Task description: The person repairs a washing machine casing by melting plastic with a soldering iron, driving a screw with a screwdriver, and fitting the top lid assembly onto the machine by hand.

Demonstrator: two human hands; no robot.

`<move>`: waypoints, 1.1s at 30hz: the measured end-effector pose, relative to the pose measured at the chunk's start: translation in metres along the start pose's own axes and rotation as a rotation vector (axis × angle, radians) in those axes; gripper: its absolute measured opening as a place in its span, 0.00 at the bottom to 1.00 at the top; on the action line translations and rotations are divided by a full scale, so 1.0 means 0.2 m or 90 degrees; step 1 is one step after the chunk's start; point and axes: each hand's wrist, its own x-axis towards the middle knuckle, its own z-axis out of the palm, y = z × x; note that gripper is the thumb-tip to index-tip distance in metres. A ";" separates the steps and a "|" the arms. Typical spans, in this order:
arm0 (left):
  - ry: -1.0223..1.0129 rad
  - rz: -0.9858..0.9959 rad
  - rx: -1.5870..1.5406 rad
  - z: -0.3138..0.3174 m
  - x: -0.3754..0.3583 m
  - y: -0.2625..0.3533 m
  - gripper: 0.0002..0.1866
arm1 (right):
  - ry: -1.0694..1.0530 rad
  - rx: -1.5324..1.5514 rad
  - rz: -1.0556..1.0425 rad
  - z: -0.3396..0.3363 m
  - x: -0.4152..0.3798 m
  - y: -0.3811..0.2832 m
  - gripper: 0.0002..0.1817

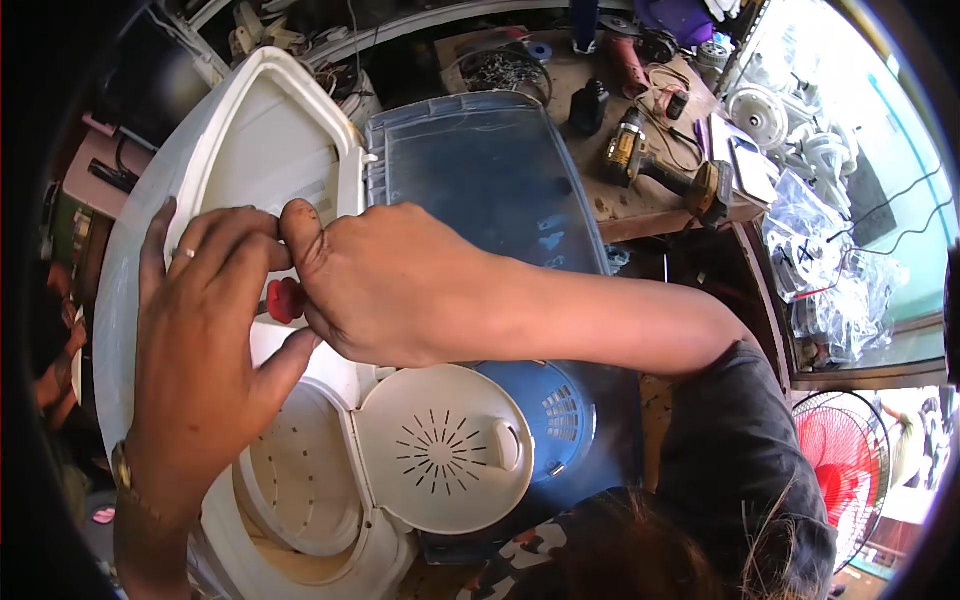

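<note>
Between the hands, part of a small red rounded piece [285,300] is hidden behind the right hand [395,285], and what it joins to cannot be told. That hand's fingers are mostly out of sight behind its own back and thumb. The left hand's [205,320] forearm is cut off at the near edge. A round, off-white plastic lid with radiating slots [440,450] covers much of the perforated blue plastic tub [568,410]. Far off, the loose bits in a round dark bowl [505,72] are too small to identify; markings on the yellow-and-black cordless drill [628,150] are unreadable.
</note>
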 end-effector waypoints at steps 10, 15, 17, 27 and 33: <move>0.065 -0.051 -0.010 0.13 0.06 -0.02 0.21 | 0.012 0.087 0.054 -0.05 0.05 0.01 0.39; 0.029 0.000 0.010 0.14 0.05 -0.12 0.24 | -0.001 0.102 0.049 -0.06 0.02 0.00 0.42; -0.043 -0.021 -0.009 0.14 0.07 -0.11 0.23 | -0.017 0.108 0.064 -0.05 0.02 -0.01 0.43; -0.098 0.024 0.069 0.27 -0.04 -0.36 0.24 | 0.024 0.091 0.079 0.06 0.10 0.04 0.55; -0.292 -0.136 -0.018 0.13 0.11 -0.12 0.17 | 0.005 0.002 0.048 -0.37 -0.01 0.30 0.30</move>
